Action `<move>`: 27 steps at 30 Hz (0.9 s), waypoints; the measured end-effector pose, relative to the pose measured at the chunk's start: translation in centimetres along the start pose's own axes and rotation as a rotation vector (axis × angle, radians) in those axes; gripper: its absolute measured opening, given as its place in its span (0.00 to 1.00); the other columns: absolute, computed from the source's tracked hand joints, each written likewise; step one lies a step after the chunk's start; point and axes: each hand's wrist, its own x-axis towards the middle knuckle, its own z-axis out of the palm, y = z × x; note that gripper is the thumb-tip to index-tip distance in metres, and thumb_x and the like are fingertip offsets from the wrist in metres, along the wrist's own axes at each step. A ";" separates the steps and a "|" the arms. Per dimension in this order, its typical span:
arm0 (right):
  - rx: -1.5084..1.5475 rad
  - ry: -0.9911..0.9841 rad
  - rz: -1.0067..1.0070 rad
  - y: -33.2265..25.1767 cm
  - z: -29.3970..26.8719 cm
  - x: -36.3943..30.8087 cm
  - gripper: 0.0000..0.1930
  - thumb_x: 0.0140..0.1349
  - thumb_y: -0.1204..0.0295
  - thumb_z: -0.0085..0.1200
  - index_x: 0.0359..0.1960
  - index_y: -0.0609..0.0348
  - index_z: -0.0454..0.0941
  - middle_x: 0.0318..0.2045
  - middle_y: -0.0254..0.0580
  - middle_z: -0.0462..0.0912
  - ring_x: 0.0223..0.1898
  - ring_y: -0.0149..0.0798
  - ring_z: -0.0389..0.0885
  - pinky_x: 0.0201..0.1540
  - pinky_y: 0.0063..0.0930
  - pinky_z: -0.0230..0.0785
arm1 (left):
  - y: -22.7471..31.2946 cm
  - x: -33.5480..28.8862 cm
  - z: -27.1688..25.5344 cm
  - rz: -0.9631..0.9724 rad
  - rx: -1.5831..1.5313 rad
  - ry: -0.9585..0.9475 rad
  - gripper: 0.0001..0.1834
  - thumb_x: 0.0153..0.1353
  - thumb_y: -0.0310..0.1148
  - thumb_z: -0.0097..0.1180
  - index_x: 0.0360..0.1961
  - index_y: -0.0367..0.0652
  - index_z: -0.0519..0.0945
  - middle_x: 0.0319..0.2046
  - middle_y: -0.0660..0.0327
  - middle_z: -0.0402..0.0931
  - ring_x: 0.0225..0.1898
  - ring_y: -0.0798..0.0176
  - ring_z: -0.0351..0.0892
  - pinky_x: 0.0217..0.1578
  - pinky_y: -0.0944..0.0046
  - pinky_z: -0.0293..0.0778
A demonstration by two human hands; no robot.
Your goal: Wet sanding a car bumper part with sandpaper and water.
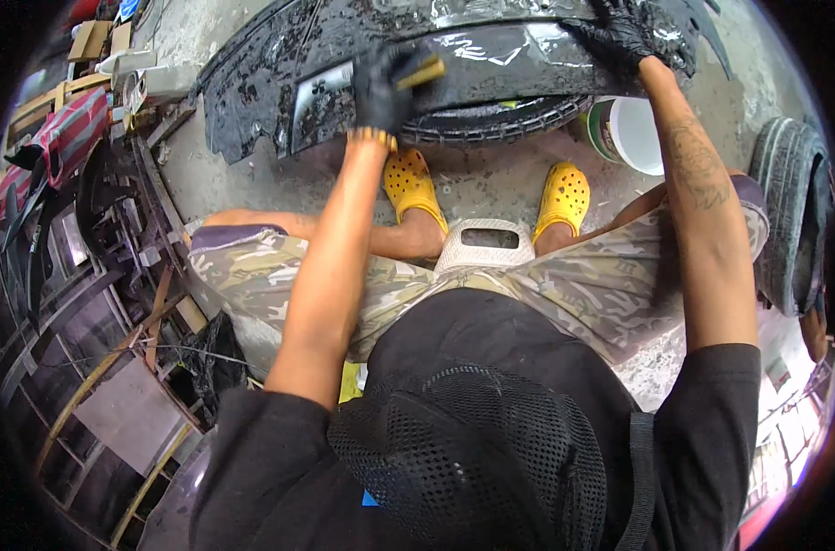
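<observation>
A wide black car body panel (243, 92), wet and speckled with dark flakes, lies in front of me. My left hand (382, 92), in a black glove, is closed on a small flat tan tool (422, 73) over the panel. Motion blurs the tool, so its exact kind cannot be made out. My right hand (610, 44), also gloved in black, lies with fingers spread on the panel's right part. A smoother, shiny strip (500, 50) of panel shows between the two hands.
Below the panel is a tyre (500, 127), with a white and green bucket (633, 138) to its right. More tyres (789, 211) stand at the far right. Wood and metal scraps (96, 303) crowd the left. My yellow clogs (564, 197) flank a white plastic stool (486, 246).
</observation>
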 end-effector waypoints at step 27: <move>-0.001 0.013 -0.003 0.2 0.1 0.2 0.47 0.54 0.34 0.59 0.73 0.38 0.61 0.78 0.49 0.45 0.78 0.61 0.34 0.76 0.63 0.27 | -1.2 -1.8 0.0 0.055 0.014 -0.077 0.20 0.45 0.18 0.64 0.42 0.46 0.87 0.40 0.52 0.83 0.44 0.44 0.83 0.48 0.51 0.76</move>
